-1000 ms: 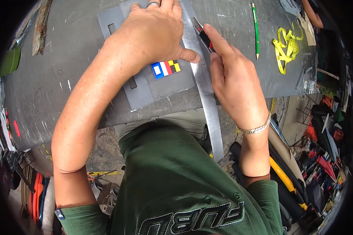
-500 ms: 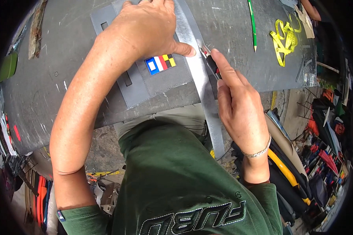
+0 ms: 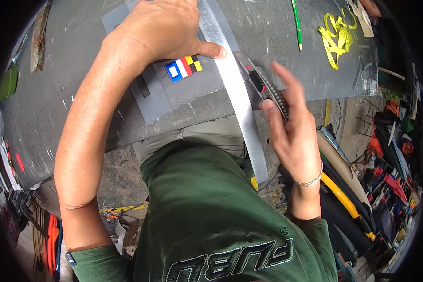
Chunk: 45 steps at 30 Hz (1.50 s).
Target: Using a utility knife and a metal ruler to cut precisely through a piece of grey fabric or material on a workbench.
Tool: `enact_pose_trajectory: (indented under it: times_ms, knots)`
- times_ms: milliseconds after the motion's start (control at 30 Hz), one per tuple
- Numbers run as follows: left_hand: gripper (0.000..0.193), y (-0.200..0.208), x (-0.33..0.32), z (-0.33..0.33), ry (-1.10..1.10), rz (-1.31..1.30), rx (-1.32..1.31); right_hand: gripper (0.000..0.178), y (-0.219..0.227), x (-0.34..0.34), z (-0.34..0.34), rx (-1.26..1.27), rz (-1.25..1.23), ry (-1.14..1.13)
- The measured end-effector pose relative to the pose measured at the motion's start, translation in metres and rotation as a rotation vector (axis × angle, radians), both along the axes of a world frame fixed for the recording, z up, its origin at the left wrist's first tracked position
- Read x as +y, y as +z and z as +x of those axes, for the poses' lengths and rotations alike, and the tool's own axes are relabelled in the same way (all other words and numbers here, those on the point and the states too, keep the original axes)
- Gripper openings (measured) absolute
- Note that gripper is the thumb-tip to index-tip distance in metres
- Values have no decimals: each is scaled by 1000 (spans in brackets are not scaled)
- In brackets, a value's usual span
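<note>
My left hand (image 3: 167,33) lies over a grey stitched fabric piece (image 3: 197,89), its thumb stretched onto a long metal ruler (image 3: 237,89). The other fingertips are partly cut off by the top edge. On the fabric, below that hand, is a colourful patch (image 3: 183,69) of blue, white, red, yellow and black. My right hand (image 3: 293,136) holds a black and red utility knife (image 3: 268,89) between thumb and fingers, with the index finger lifted off it. The blade end is just right of the ruler, near the fabric's right edge. The ruler overhangs the table's near edge.
The dark table (image 3: 89,103) carries a green pencil (image 3: 297,26), a yellow measuring tape (image 3: 336,42) and a piece of wood (image 3: 40,42) at the far left. Rolls of material (image 3: 345,199) stand below at the right. Part of another person's arm (image 3: 370,7) shows at the far right.
My right index finger has come off the knife, and the knife has swung away from the ruler's edge. The left hand stays pressed down; the whole view has shifted slightly.
</note>
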<state>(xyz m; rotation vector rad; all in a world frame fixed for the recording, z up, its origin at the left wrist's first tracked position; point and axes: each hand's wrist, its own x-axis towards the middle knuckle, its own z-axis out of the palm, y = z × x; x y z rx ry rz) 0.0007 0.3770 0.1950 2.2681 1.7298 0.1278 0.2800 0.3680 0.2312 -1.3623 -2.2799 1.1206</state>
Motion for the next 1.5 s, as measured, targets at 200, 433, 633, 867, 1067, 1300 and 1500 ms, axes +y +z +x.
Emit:
enact_pose_trajectory:
  times_ms: [200, 433, 633, 867, 1067, 1300, 1500]
  knots:
    - [119, 29, 12, 20, 36, -35, 3, 47, 9, 14, 48, -29, -34, -152]
    - [124, 38, 21, 34, 262, -335, 395, 35, 50, 35, 47, 59, 8, -164]
    - [132, 6, 3, 15, 262, -96, 318, 26, -7, 109, -18, 451, 148, 147]
    - [134, 32, 22, 33, 294, -373, 427, 36, -17, 126, -95, 1022, -749, -142]
    - [137, 24, 20, 29, 277, -363, 472, 48, -59, 128, -131, 845, -502, 91]
    - [136, 30, 23, 33, 265, -359, 465, 48, -60, 122, -139, 884, -715, 46]
    - [137, 27, 22, 30, 266, -332, 482, 47, -61, 119, -138, 842, -744, 21]
